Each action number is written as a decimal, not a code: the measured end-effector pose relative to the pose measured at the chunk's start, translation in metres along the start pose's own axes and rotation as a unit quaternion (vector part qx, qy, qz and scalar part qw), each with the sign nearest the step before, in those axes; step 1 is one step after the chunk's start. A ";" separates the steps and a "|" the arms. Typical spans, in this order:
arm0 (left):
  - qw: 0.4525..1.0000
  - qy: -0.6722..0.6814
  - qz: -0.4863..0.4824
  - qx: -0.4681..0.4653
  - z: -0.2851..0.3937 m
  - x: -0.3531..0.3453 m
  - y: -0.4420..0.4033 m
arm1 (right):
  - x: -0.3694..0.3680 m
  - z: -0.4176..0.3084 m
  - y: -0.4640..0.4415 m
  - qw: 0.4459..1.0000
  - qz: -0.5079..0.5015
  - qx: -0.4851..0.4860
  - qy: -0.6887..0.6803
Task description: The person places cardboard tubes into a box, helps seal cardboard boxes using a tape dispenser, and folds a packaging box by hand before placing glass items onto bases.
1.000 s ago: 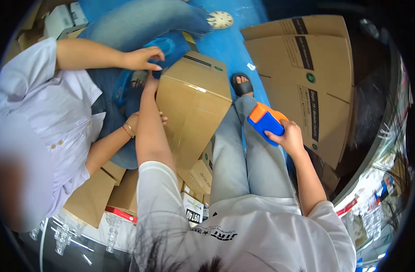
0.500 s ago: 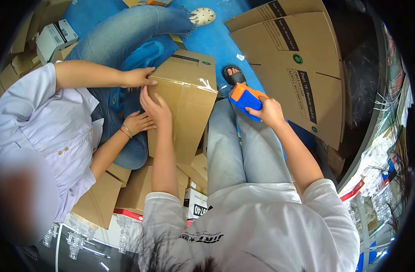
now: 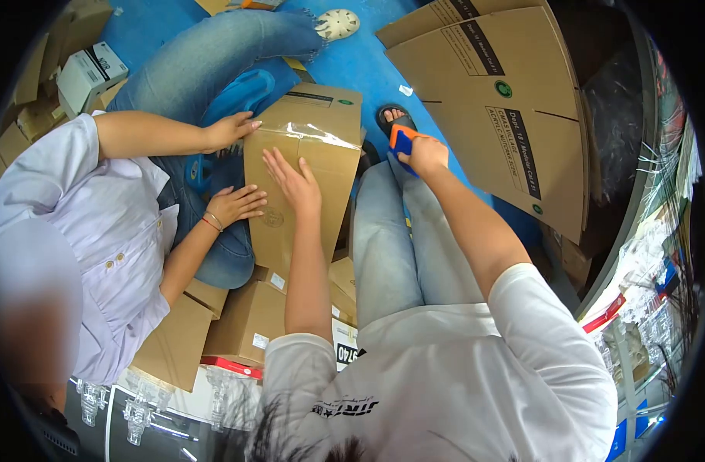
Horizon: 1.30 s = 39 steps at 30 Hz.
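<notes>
A brown cardboard box (image 3: 291, 223) stands between me and a person seated at the left. Shiny clear tape (image 3: 310, 132) runs across its upper edge. My left hand (image 3: 295, 185) lies on the box's near face with its fingers stretched out. In my right hand (image 3: 427, 156) is an orange and blue tape dispenser (image 3: 402, 141), held over my knees to the right of the box and partly covered by my fingers. The other person's two hands, one at the upper left corner (image 3: 229, 131) and one lower down (image 3: 235, 206), rest against the box's left side.
Large flattened cartons (image 3: 483, 108) lean at the right. A blue stool (image 3: 241, 96) is by the other person's legs. More cardboard boxes (image 3: 241, 319) sit below the taped box, and a white box (image 3: 92, 73) is at the upper left. The floor (image 3: 368, 61) is blue.
My left hand has slid right from the box's left edge onto its face. My right hand has moved up and left with the tape dispenser, which has turned. The box has shifted slightly.
</notes>
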<state>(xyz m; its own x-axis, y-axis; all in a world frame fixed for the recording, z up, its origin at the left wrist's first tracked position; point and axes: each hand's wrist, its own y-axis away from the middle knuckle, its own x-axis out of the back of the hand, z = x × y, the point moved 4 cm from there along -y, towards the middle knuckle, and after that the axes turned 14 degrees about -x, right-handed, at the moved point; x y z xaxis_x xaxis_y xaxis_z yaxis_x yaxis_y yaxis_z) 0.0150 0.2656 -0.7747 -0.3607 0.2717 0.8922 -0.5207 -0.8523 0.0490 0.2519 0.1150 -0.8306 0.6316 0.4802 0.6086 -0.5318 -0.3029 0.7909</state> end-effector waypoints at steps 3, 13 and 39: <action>1.000 -0.018 -0.017 0.010 0.002 0.001 -0.003 | -0.004 0.016 0.007 0.997 -0.009 -0.071 -0.027; 0.973 0.217 0.012 0.070 0.024 0.031 0.016 | 0.075 0.071 0.114 0.943 -0.062 0.117 -0.306; 0.772 0.597 -0.139 0.166 0.025 0.151 0.298 | -0.062 0.015 0.348 0.887 -0.068 0.399 -0.220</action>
<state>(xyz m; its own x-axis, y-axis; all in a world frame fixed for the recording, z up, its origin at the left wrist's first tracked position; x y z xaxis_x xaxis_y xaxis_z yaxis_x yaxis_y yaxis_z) -0.1759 0.0414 -0.6139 -0.8307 0.5140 -0.2140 -0.5506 -0.7011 0.4532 0.0362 -0.0323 -0.5920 0.9122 0.2415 0.3311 0.0242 -0.8383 0.5447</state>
